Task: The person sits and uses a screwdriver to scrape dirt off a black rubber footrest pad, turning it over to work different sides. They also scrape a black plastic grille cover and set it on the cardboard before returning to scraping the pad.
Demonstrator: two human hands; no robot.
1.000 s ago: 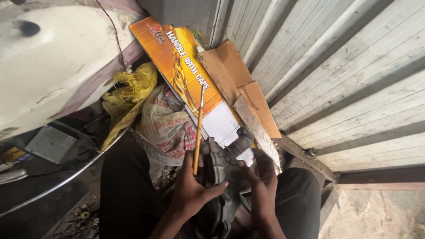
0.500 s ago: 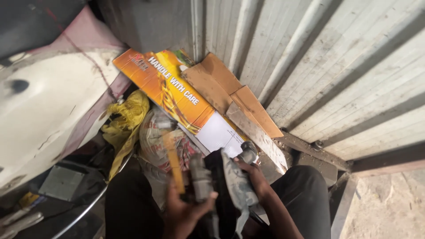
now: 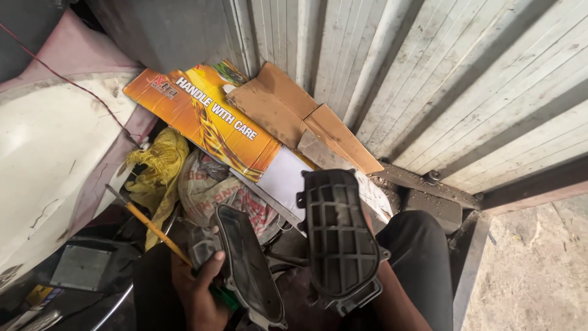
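At lower centre, the left hand [image 3: 199,294] grips one dark curved plastic housing [image 3: 248,270] and one yellow-shafted screwdriver [image 3: 153,230]. The right hand, hidden, supports one black ribbed plastic cover [image 3: 339,239]; its grip cannot be determined. Beyond, upper centre, lies one orange cardboard box [image 3: 208,122].

The left hand [image 3: 199,294] sits low in the view, just left of the black ribbed cover [image 3: 339,242] that serves as the landmark here. Its back faces up, fingers [image 3: 212,265] curled in a firm grip around what it carries, the thumb side turned toward the cover. The left wrist runs down out of view at the bottom edge. The right hand is hidden behind and beneath the cover, so its fingers cannot be made out; only the right forearm [image 3: 398,306] shows, rising from the lower edge to the cover's bottom right corner. Both knees, in dark trousers, flank the cover.
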